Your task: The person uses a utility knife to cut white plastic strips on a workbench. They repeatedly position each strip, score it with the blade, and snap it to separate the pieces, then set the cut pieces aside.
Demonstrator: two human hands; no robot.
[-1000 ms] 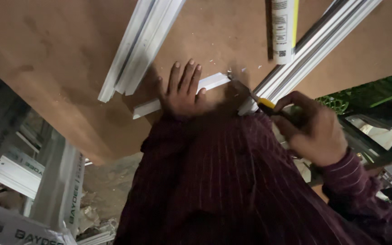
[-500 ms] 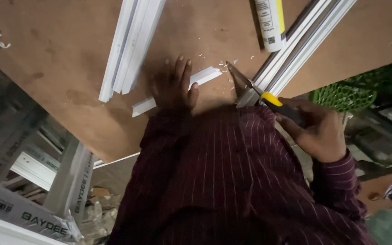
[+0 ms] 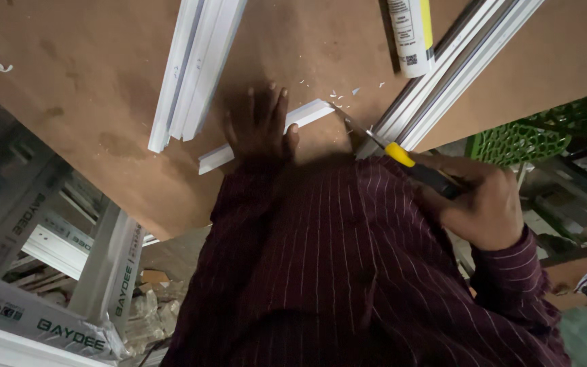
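left hand [image 3: 261, 129]: flat, fingers spread, pinning white strip [image 3: 307, 115] to surface [image 3: 90, 88]
right hand [image 3: 480, 204]: fist closed on yellow-black knife [image 3: 412, 163]
change: blade tip has moved in to strip's end
shavings [image 3: 338, 92]: beyond left fingertips

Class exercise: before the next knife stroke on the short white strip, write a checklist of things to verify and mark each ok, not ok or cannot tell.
1. Left hand pressing the short white strip flat on the brown board: ok.
2. Right hand gripping the utility knife: ok.
3. Blade tip at the strip's end: cannot tell.
4. Left fingers away from the blade: ok.
5. Cutting area free of white shavings: not ok.
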